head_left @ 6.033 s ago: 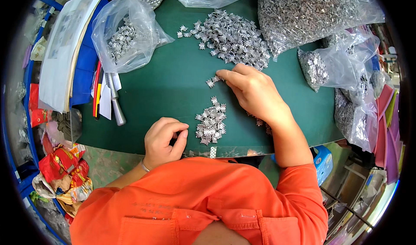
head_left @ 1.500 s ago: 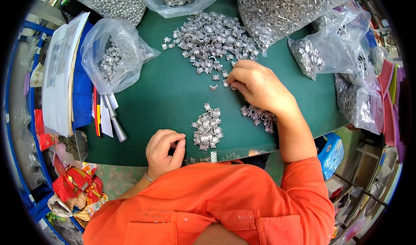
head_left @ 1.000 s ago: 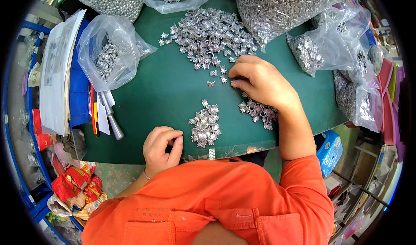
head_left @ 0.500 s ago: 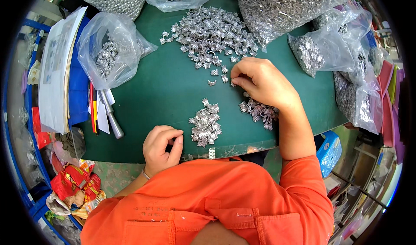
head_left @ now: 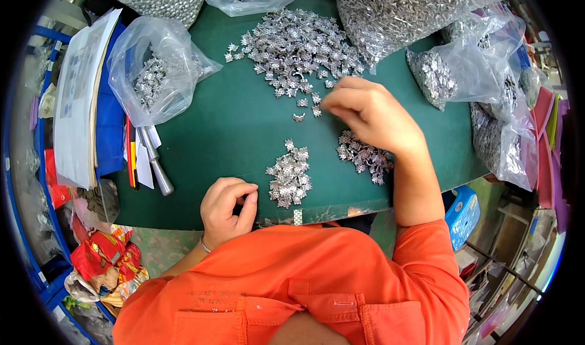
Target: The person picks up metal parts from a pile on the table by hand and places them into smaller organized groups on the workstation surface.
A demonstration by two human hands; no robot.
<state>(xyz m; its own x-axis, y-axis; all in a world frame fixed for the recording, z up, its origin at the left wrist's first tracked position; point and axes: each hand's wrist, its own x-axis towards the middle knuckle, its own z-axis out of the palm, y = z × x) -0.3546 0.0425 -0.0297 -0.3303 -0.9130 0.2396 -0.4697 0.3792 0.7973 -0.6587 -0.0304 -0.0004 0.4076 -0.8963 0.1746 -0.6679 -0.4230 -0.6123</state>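
My left hand [head_left: 225, 208] rests at the table's near edge, loosely curled, with nothing showing between thumb and forefinger. Just right of it lies a small heap of silvery stamped metal clips [head_left: 289, 177]. My right hand [head_left: 365, 113] hovers over the table with thumb and fingers drawn together; the fingertips are slightly blurred, and anything in them is hidden. A second, darker small heap of metal clips [head_left: 365, 156] lies below its palm, partly covered by the wrist. Several loose clips [head_left: 315, 98] lie left of its fingertips, below the large pile of clips [head_left: 298, 46].
Clear plastic bags of metal parts stand around: an open bag [head_left: 137, 95] at left, a big bag [head_left: 414, 16] at far right, and smaller bags [head_left: 431, 77] at right. Papers [head_left: 82, 101], pens and a metal-handled tool [head_left: 159, 171] line the left side. A blue stool [head_left: 461, 217] stands below right.
My right hand has lifted slightly up and left from the table. The clip seen at its fingertips no longer shows. My left hand has stayed still.
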